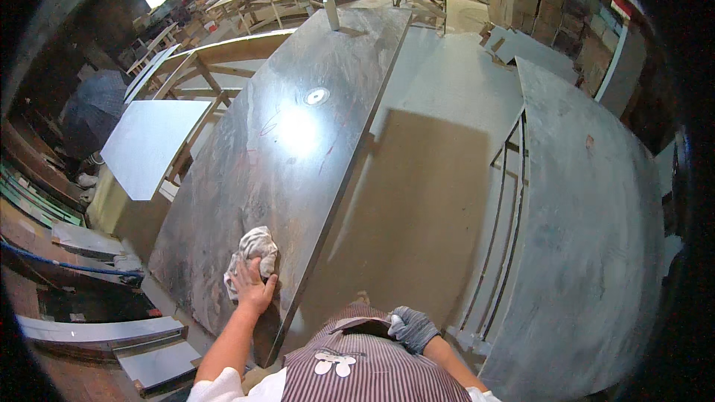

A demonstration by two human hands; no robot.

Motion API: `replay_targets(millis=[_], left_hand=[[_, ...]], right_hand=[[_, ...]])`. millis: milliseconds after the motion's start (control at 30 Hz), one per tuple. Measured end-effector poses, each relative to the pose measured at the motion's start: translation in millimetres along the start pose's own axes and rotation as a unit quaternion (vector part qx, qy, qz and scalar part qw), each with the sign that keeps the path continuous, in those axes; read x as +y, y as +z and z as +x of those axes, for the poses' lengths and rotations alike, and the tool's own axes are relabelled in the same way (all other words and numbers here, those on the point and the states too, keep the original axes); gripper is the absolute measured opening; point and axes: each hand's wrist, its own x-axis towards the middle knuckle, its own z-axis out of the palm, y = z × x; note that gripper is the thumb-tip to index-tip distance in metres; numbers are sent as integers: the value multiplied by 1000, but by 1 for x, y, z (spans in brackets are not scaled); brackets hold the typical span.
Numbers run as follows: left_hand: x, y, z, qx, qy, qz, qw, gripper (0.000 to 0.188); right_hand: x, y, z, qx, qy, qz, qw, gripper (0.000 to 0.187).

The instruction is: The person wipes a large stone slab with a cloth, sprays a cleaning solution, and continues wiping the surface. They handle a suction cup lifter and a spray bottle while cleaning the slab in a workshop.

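Grey-white rag [252, 259] pressed flat on dark stone slab [298, 141], lower left of centre in frame, near slab's near end and close to its right edge. Left hand [253, 286] on top of rag, fingers spread, palm down: flat press, not a pinch, no closed grip. Right hand [412, 327] gloved in grey, bottom centre against striped apron [357, 372], curled around small white object; can't tell what it is or how tight the grip is.

Step in hand, by judgement: wiping or polishing slab surface, working the near end. Most of slab length runs away toward top centre, so looks early in the pass or on a local spot. Next move likely calls for steady downward pressure, overlapping strokes, keeping rag bunched under palm and clear of the sharp right edge; reaching farther up needs a step along the bench.

Slab look: long, dark grey-brown, mottled veining, glossy, with strong bright glare patch mid-frame. Small round white item [317, 96] sits on it just above the glare. Pump bottle [329, 6] upright at far end, top centre. Faint reddish marks near glare; can't tell if chalk or veining.

Second grey slab [588, 253] on a frame, right of frame, well apart. Pale concrete floor [424, 201] between the two.
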Motion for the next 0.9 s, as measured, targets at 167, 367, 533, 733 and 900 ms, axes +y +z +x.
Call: replay_targets(millis=[167, 367, 533, 733, 900], left_hand=[[11, 19, 71, 64, 28, 34, 997, 68], [48, 23, 155, 172, 46, 46, 983, 61], [83, 19, 223, 209, 5, 27, 977, 57], [100, 13, 239, 260, -20, 34, 965, 58], [103, 8, 235, 247, -50, 12, 968, 60]], right_hand=[[4, -32, 24, 48, -43, 236, 970, 19], [2, -100, 95, -3, -95, 402, 911, 26], [-40, -160, 168, -76, -11, 285, 955, 23], [-72, -189, 263, -200, -123, 93, 968, 21], [-73, -165, 334, -351, -12, 173, 920, 19]])
